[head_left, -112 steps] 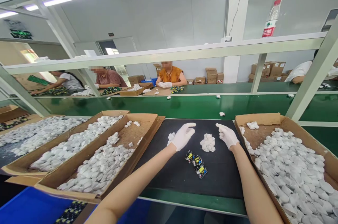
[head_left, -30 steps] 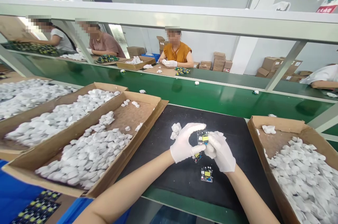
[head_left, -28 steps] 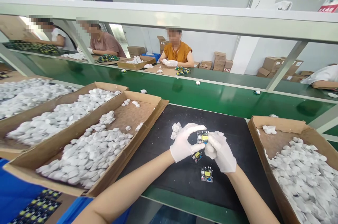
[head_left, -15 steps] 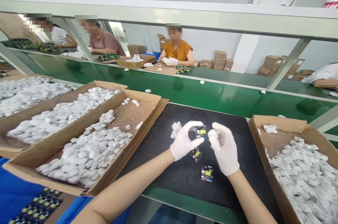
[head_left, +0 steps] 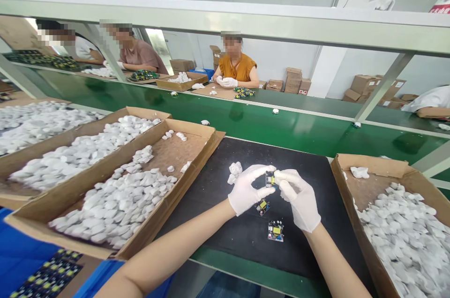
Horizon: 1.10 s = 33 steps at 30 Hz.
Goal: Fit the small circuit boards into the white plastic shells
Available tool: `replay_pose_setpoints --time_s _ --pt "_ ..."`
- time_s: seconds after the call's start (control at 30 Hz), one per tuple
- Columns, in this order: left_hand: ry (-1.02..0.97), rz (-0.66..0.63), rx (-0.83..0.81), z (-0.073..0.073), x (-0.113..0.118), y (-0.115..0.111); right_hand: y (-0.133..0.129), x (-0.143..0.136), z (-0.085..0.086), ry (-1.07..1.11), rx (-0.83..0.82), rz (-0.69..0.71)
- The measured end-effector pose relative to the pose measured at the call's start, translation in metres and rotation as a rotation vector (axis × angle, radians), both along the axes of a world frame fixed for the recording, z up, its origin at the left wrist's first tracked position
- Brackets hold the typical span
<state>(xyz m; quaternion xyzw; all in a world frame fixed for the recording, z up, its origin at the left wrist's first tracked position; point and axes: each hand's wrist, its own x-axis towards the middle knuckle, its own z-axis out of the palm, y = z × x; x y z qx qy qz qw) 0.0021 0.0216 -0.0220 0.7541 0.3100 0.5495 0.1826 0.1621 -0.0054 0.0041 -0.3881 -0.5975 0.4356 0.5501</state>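
My left hand (head_left: 248, 189), in a white glove, grips a small circuit board (head_left: 270, 180) by its edges between thumb and fingers. My right hand (head_left: 298, 195), also gloved, is closed at the board's right side, its fingertips covering part of it; whatever they pinch is hidden. Below, a second board (head_left: 262, 206) and a third board (head_left: 275, 231) with yellow parts lie on the black mat (head_left: 225, 237). A few white lumps (head_left: 235, 172) rest on the mat just left of my left hand.
Cardboard trays of white pieces stand at the left (head_left: 119, 251) and right (head_left: 342, 181). Behind the mat runs a green conveyor (head_left: 239, 124) carrying small items. A frame beam (head_left: 225, 14) crosses above. Across it sits a person in orange (head_left: 242, 70); others sit at left and far right.
My right hand has moved left and its fingertips now meet the board. My left hand has shifted slightly right with the board. Items on the conveyor have moved right.
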Motion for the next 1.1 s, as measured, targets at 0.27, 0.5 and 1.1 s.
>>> replay_pose_setpoints --time_s 0.27,0.5,1.1 --pt "0.089 -0.019 0.178 0.012 -0.005 -0.004 -0.001 -0.004 0.011 0.231 -0.325 0.382" --pt "0.117 -0.043 0.189 0.011 -0.002 -0.008 -0.001 0.000 0.004 0.038 -0.140 0.219" --pt "0.071 -0.049 0.190 0.007 0.000 -0.005 -0.006 -0.009 0.014 0.406 -0.392 0.448"
